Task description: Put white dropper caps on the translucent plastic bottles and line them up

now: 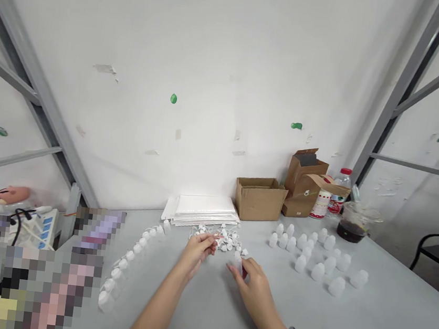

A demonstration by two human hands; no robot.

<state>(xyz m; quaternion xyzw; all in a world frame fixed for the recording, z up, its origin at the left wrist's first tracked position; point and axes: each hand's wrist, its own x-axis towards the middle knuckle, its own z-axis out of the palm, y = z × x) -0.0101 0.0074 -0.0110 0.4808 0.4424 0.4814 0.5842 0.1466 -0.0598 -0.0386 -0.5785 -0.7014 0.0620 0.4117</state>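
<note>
My right hand (252, 278), with a watch on its wrist, has its thumb and fingers around a small translucent white bottle (237, 261) that stands upright at the table's middle. To its left, my left hand (198, 252) is closed in a pinch at the near edge of a pile of small white caps (228, 241); what its fingertips hold is too small to make out. A curved row of capped bottles (130, 255) runs along the left side of the table. Several bottles that look uncapped (318, 271) stand in a loose group on the right.
Flat white packets (202, 210) are stacked against the wall behind the caps. Next to them stand an open cardboard box (259, 202), a brown carton (299, 194), a red-capped bottle (341, 186) and a clear tub of dark liquid (351, 230). A power strip (44, 226) lies far left.
</note>
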